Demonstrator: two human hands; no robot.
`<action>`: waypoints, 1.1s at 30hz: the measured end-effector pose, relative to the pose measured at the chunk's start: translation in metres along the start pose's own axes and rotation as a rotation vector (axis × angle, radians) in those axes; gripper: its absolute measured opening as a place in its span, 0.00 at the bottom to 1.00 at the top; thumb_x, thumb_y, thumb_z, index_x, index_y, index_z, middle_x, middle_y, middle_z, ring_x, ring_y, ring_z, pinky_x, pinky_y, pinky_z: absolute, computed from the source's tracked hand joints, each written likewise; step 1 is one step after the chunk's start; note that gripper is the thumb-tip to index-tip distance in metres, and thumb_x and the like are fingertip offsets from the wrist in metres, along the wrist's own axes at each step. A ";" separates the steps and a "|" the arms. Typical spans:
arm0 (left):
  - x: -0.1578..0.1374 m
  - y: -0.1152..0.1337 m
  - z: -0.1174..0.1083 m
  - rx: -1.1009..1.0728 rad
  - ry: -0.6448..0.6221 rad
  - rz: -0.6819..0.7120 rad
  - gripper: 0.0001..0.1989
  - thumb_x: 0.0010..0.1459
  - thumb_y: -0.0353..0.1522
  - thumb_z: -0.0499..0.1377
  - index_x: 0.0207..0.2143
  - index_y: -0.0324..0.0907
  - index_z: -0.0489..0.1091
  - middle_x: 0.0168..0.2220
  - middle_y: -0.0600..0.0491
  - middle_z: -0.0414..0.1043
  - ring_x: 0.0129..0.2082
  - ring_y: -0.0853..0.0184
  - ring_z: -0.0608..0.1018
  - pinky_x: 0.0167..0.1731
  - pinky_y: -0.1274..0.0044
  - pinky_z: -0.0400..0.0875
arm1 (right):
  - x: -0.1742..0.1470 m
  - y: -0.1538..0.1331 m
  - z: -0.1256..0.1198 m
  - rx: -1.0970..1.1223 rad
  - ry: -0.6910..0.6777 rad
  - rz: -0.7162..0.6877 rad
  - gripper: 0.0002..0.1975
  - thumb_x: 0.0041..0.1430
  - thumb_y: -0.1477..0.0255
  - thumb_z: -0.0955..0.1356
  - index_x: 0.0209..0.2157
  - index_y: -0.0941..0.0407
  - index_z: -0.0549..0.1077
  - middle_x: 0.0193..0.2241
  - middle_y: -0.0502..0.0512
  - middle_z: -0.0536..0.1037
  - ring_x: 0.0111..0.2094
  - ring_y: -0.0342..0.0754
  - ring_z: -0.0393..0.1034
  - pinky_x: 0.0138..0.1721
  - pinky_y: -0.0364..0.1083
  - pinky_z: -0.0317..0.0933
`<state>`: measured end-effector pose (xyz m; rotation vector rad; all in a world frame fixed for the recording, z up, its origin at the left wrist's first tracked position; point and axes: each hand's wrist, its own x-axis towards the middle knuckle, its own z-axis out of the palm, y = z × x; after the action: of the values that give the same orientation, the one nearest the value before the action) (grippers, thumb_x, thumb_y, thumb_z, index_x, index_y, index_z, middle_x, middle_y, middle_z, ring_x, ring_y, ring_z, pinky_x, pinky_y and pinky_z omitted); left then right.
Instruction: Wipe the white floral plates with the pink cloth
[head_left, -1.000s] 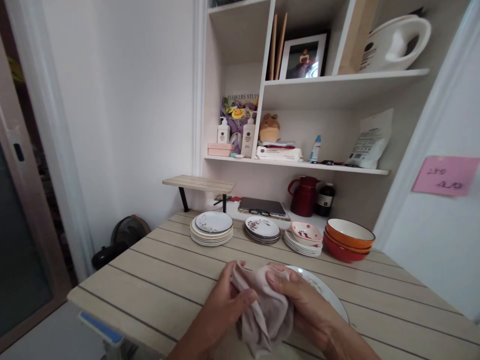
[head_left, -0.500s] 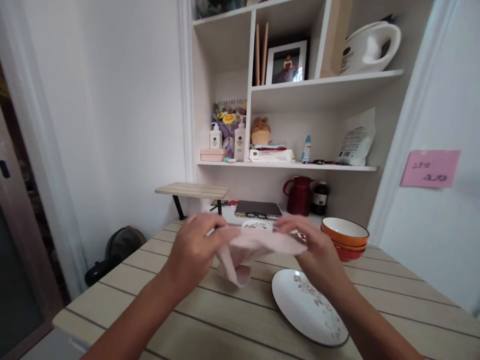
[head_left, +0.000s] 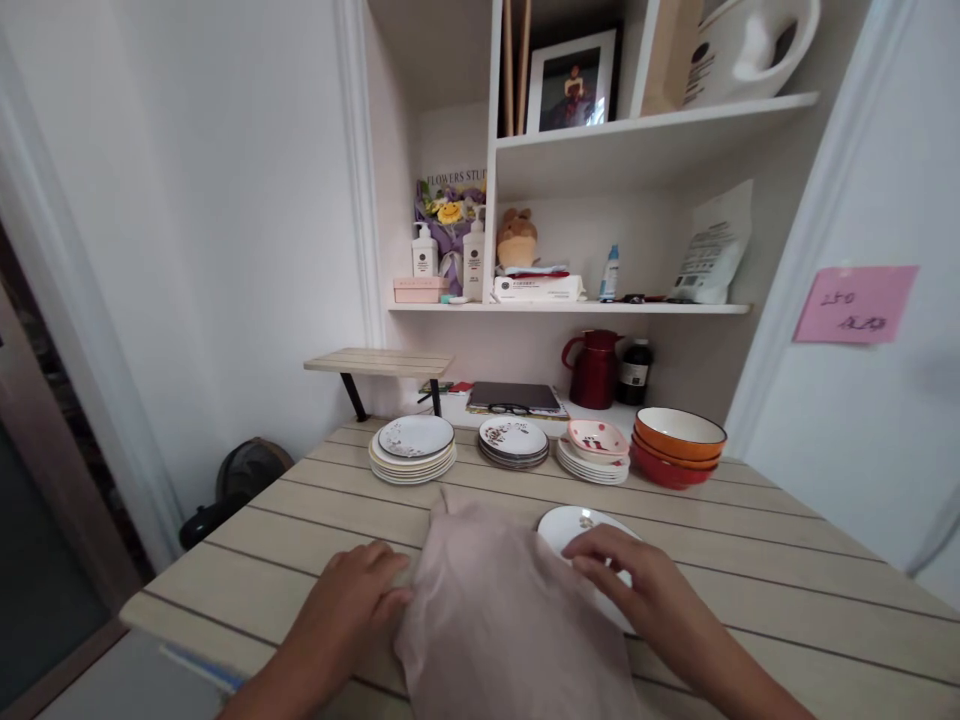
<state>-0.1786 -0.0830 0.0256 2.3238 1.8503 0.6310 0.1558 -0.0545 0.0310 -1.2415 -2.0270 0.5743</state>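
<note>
A pinkish-beige cloth (head_left: 502, 610) lies spread on the table in front of me, somewhat wrinkled, its near end running out of the picture. Beside its left edge rests my left hand (head_left: 360, 595), open, fingers loosely bent toward the fabric; whether the thumb touches it I cannot tell. My right hand (head_left: 634, 575) hovers over a white oval plate (head_left: 559, 525) with a brown pattern, thumb and fingers apart with nothing between them. The cloth's right edge and this hand hide part of the plate.
Along the back of the table stand two stacks of patterned plates (head_left: 415, 438) (head_left: 514, 438), a pink dish (head_left: 598, 438) on small plates, and stacked orange and red bowls (head_left: 675, 450). Behind them are a small raised stand (head_left: 379, 362), a red jug (head_left: 594, 370) and a dark bottle (head_left: 636, 372).
The cloth was held up bunched between both hands; now it lies spread on the table, let go. Both hands have come lower and nearer. The view has tilted down, showing the plate stacks.
</note>
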 end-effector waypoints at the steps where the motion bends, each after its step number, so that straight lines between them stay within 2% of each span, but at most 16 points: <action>1: 0.004 0.004 0.007 0.041 -0.082 -0.027 0.15 0.52 0.34 0.57 0.42 0.51 0.76 0.45 0.51 0.76 0.47 0.58 0.75 0.47 0.69 0.65 | 0.004 0.001 0.005 -0.071 0.003 -0.039 0.11 0.58 0.64 0.64 0.37 0.47 0.78 0.40 0.56 0.78 0.42 0.56 0.69 0.46 0.54 0.61; 3: 0.006 0.011 0.019 0.067 -0.181 -0.074 0.23 0.51 0.34 0.58 0.52 0.47 0.70 0.57 0.46 0.68 0.57 0.54 0.68 0.54 0.64 0.60 | 0.012 0.005 0.016 -0.207 -0.009 -0.083 0.14 0.57 0.70 0.64 0.42 0.44 0.78 0.50 0.55 0.74 0.50 0.57 0.66 0.52 0.57 0.57; 5: 0.005 0.018 0.028 0.058 -0.181 -0.114 0.29 0.53 0.37 0.57 0.59 0.44 0.63 0.63 0.43 0.59 0.62 0.54 0.62 0.57 0.63 0.56 | 0.019 0.010 0.026 -0.283 -0.025 -0.069 0.16 0.58 0.72 0.63 0.45 0.43 0.77 0.57 0.55 0.68 0.54 0.58 0.63 0.55 0.59 0.53; 7: 0.001 0.025 0.032 0.035 -0.140 -0.148 0.32 0.55 0.40 0.56 0.61 0.40 0.59 0.66 0.40 0.52 0.64 0.53 0.58 0.58 0.63 0.56 | 0.027 0.014 0.033 -0.317 -0.050 -0.039 0.17 0.58 0.70 0.64 0.47 0.44 0.76 0.60 0.56 0.64 0.56 0.58 0.62 0.56 0.59 0.52; 9: -0.002 0.032 0.033 0.032 -0.121 -0.180 0.30 0.53 0.39 0.58 0.58 0.40 0.62 0.67 0.39 0.48 0.64 0.51 0.57 0.57 0.61 0.56 | 0.037 0.017 0.037 -0.354 -0.070 -0.007 0.18 0.56 0.69 0.66 0.48 0.44 0.75 0.61 0.57 0.63 0.58 0.60 0.59 0.56 0.60 0.51; 11: -0.005 0.038 0.033 0.032 -0.141 -0.194 0.24 0.49 0.34 0.59 0.51 0.43 0.68 0.66 0.42 0.52 0.63 0.50 0.59 0.57 0.59 0.55 | 0.044 0.018 0.040 -0.403 -0.112 0.011 0.16 0.52 0.71 0.67 0.44 0.45 0.77 0.61 0.57 0.63 0.59 0.62 0.56 0.55 0.62 0.49; 13: -0.008 0.040 0.034 0.013 -0.153 -0.198 0.18 0.48 0.31 0.58 0.44 0.46 0.71 0.63 0.45 0.58 0.62 0.52 0.62 0.57 0.60 0.55 | 0.047 0.016 0.045 -0.436 -0.169 -0.002 0.11 0.50 0.72 0.68 0.35 0.47 0.79 0.59 0.54 0.66 0.59 0.62 0.56 0.54 0.61 0.49; 17: -0.009 0.029 0.040 -0.053 -0.057 -0.203 0.12 0.49 0.26 0.53 0.35 0.45 0.71 0.57 0.49 0.67 0.57 0.58 0.67 0.54 0.65 0.58 | 0.049 0.007 0.051 -0.391 -0.198 -0.080 0.08 0.50 0.76 0.66 0.24 0.52 0.76 0.49 0.53 0.75 0.53 0.55 0.63 0.52 0.56 0.51; 20: -0.003 0.010 0.036 -0.188 0.068 -0.176 0.08 0.50 0.27 0.52 0.31 0.45 0.69 0.51 0.48 0.71 0.52 0.60 0.71 0.52 0.66 0.62 | 0.053 0.003 0.043 -0.231 -0.119 -0.080 0.08 0.52 0.75 0.64 0.24 0.53 0.73 0.43 0.55 0.77 0.48 0.54 0.66 0.51 0.53 0.54; 21: 0.001 0.004 0.031 -0.233 0.150 -0.169 0.06 0.51 0.29 0.52 0.30 0.45 0.69 0.50 0.47 0.72 0.52 0.60 0.71 0.52 0.66 0.62 | 0.056 0.001 0.037 -0.142 -0.082 -0.070 0.08 0.54 0.73 0.63 0.24 0.53 0.72 0.42 0.55 0.78 0.47 0.53 0.67 0.50 0.52 0.55; 23: 0.007 -0.005 0.018 -0.291 0.287 -0.146 0.04 0.52 0.33 0.53 0.28 0.45 0.68 0.50 0.47 0.71 0.53 0.58 0.70 0.51 0.66 0.63 | 0.063 -0.001 0.025 0.071 -0.026 -0.062 0.09 0.58 0.67 0.62 0.28 0.53 0.71 0.44 0.56 0.77 0.48 0.53 0.67 0.50 0.51 0.57; 25: 0.013 -0.007 0.003 -0.339 0.339 -0.109 0.04 0.52 0.33 0.54 0.30 0.45 0.67 0.48 0.49 0.72 0.50 0.59 0.72 0.49 0.68 0.64 | 0.069 -0.006 0.017 0.239 0.012 -0.018 0.12 0.60 0.62 0.61 0.32 0.53 0.70 0.47 0.58 0.76 0.49 0.54 0.67 0.50 0.51 0.58; 27: 0.016 -0.001 -0.009 -0.333 0.246 -0.097 0.04 0.52 0.34 0.55 0.30 0.45 0.68 0.39 0.52 0.75 0.41 0.61 0.75 0.43 0.71 0.66 | 0.072 -0.013 0.017 0.299 0.009 -0.002 0.13 0.61 0.60 0.60 0.36 0.53 0.70 0.48 0.58 0.75 0.51 0.54 0.66 0.49 0.51 0.58; 29: 0.016 0.008 -0.016 -0.250 0.128 -0.086 0.03 0.52 0.34 0.56 0.28 0.45 0.68 0.30 0.54 0.75 0.34 0.62 0.75 0.38 0.72 0.64 | 0.069 -0.023 0.027 0.258 -0.068 -0.009 0.13 0.60 0.61 0.61 0.39 0.53 0.70 0.47 0.57 0.75 0.50 0.54 0.66 0.48 0.50 0.58; 31: 0.014 0.016 -0.019 -0.171 0.093 -0.072 0.03 0.52 0.33 0.56 0.27 0.46 0.69 0.29 0.55 0.75 0.33 0.62 0.74 0.38 0.73 0.62 | 0.062 -0.030 0.043 0.145 -0.207 -0.001 0.13 0.57 0.63 0.64 0.42 0.51 0.71 0.45 0.56 0.76 0.47 0.53 0.68 0.45 0.50 0.58; 33: 0.011 0.018 -0.022 -0.127 0.107 -0.068 0.03 0.53 0.33 0.55 0.27 0.46 0.69 0.30 0.55 0.75 0.35 0.62 0.74 0.38 0.74 0.61 | 0.055 -0.032 0.061 -0.050 -0.275 0.023 0.20 0.46 0.65 0.71 0.44 0.50 0.72 0.43 0.56 0.77 0.44 0.55 0.67 0.43 0.49 0.57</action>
<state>-0.1688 -0.0808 0.0540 2.1775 1.8647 0.8523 0.0747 -0.0202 0.0292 -1.2738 -2.2672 0.7440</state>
